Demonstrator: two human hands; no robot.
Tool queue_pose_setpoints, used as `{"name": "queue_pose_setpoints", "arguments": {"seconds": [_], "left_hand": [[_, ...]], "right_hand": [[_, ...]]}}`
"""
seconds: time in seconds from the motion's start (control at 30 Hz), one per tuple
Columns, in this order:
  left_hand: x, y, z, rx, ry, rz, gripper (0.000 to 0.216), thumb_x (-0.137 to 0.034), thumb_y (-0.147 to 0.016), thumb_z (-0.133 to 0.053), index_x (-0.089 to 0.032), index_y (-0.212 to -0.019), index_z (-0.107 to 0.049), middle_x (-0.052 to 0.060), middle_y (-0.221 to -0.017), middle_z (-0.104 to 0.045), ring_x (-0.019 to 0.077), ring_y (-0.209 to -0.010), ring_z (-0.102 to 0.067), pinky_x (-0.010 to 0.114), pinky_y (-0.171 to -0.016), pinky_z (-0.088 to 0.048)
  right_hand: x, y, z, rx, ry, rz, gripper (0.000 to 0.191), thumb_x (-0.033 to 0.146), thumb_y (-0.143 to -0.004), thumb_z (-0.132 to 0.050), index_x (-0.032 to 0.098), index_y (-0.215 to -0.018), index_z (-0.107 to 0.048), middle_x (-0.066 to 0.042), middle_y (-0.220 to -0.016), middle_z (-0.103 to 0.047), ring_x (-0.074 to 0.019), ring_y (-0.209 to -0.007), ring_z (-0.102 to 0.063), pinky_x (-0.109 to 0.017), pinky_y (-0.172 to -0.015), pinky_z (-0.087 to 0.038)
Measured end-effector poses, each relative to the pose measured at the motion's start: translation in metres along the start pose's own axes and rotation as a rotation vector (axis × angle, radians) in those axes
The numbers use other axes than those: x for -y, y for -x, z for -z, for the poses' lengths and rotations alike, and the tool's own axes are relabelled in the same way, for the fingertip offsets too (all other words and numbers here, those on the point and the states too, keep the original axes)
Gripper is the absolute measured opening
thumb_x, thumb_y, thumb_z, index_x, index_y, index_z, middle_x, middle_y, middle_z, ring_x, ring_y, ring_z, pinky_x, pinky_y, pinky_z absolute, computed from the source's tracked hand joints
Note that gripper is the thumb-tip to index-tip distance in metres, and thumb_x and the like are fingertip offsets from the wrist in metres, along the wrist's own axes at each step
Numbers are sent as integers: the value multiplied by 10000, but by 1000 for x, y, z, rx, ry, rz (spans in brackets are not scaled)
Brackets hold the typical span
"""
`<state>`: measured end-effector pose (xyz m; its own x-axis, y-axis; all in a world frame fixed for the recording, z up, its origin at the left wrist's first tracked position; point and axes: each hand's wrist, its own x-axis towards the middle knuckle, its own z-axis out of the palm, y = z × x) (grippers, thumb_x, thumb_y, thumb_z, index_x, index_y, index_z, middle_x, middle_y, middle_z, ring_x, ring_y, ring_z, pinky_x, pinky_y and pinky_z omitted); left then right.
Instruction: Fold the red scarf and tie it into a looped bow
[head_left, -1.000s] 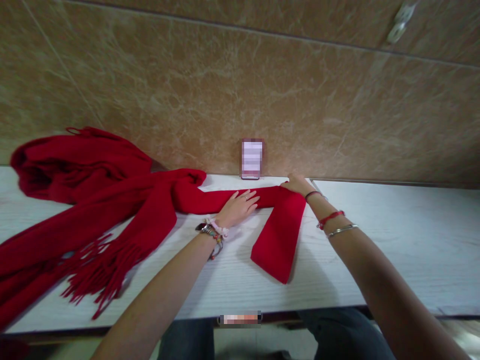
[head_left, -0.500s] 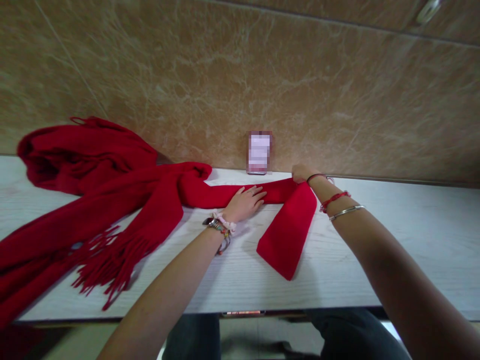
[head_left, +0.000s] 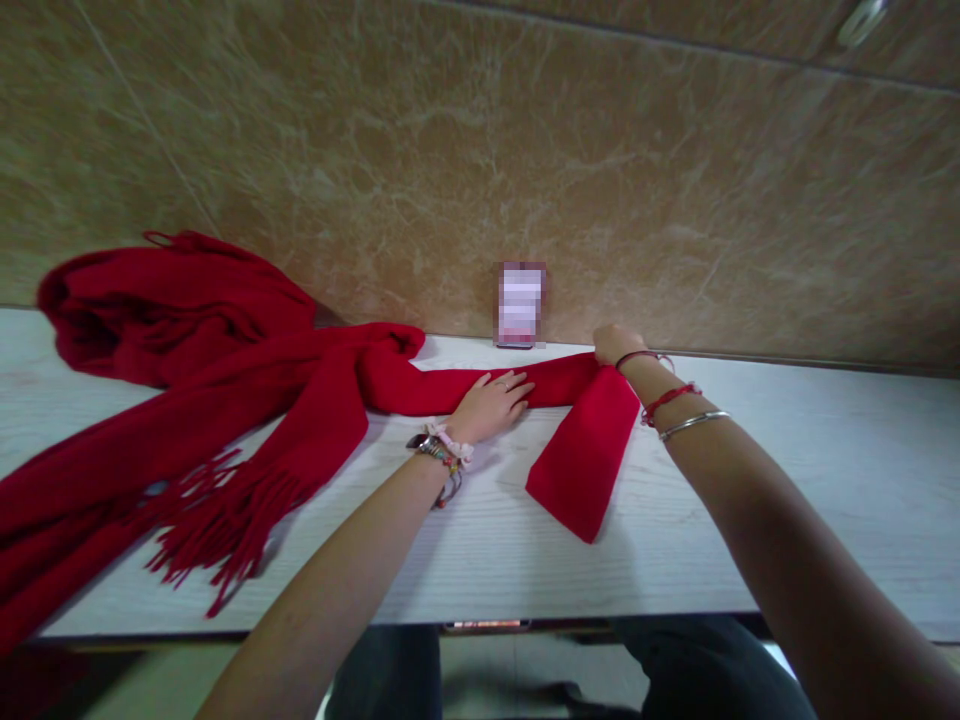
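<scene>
Head view: the left hand (head_left: 491, 405) lies flat on the red scarf (head_left: 442, 385), fingers straight and close together, palm pressing the band down onto the white table (head_left: 787, 470). The right hand (head_left: 616, 345) sits at the far edge near the wall (head_left: 525, 150), fingers curled shut on the scarf just where it turns. From that corner the plain end (head_left: 585, 460) slants back toward the person and lies flat on the table.

The step in hand looks like setting a fold at that corner. To do it well, I judge the flat palm should pin the band firmly so it does not creep, while the closed hand draws the turn taut and lines the edges up before letting the cloth settle. The end lies askew to the band, so it probably needs squaring.

Around it: the rest of the scarf runs left into a loose heap (head_left: 165, 300) against the wall, and a fringed end (head_left: 217, 520) trails toward the near table edge — it is bunched and partly twisted, which may drag on the band if it is pulled. A small upright item (head_left: 520, 305), blurred out, leans on the wall just behind the band, between the two hands; a wide sweep could knock it. Bracelets (head_left: 439, 455) on the left wrist and bangles (head_left: 675, 410) on the right lie close to the cloth and might snag.
</scene>
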<state>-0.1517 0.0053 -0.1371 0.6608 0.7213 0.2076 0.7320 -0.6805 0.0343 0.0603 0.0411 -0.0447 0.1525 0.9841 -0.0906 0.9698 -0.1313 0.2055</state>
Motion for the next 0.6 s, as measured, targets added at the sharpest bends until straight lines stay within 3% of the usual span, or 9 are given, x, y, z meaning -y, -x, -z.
{"name": "queue_pose_setpoints", "arguments": {"seconds": [0.27, 0.4, 0.5, 0.6], "left_hand": [[-2, 1, 2, -2, -7, 4, 423, -300, -986, -325, -210, -1372, -473, 80, -1471, -437, 215, -1367, -382, 448, -1108, -312], [-4, 3, 4, -30, -9, -8, 410, -297, -986, -321, -216, -1344, -504, 79, -1457, -456, 216, -1365, -384, 449, -1109, -312], [-6, 4, 5, -64, -13, -3, 409, -298, -990, -307, -228, -1339, -507, 68, -1477, -430, 209, -1380, -359, 452, -1127, -278], [-6, 4, 7, -46, 4, -3, 419, -317, -991, -301, -251, -1363, -482, 52, -1490, -412, 217, -1390, -339, 472, -1126, -273]], "right_hand": [[3, -7, -10, -44, -55, 21, 427, 78, -859, -428, 37, -1247, -601, -269, -1179, -632, -323, -1107, -620, -389, -842, -528], [-1, -9, -15, -81, -90, 123, 420, 61, -848, -439, 33, -1230, -611, -234, -1202, -635, -277, -1157, -590, -324, -921, -480], [-10, 1, -26, -164, -119, 324, 474, 23, -842, -424, 100, -1283, -580, -147, -1324, -581, -195, -1250, -508, -267, -1024, -393], [-25, 18, -46, -264, -97, 621, 426, 44, -861, -429, 168, -1212, -635, -107, -1310, -594, -196, -1252, -489, -336, -1051, -376]]}}
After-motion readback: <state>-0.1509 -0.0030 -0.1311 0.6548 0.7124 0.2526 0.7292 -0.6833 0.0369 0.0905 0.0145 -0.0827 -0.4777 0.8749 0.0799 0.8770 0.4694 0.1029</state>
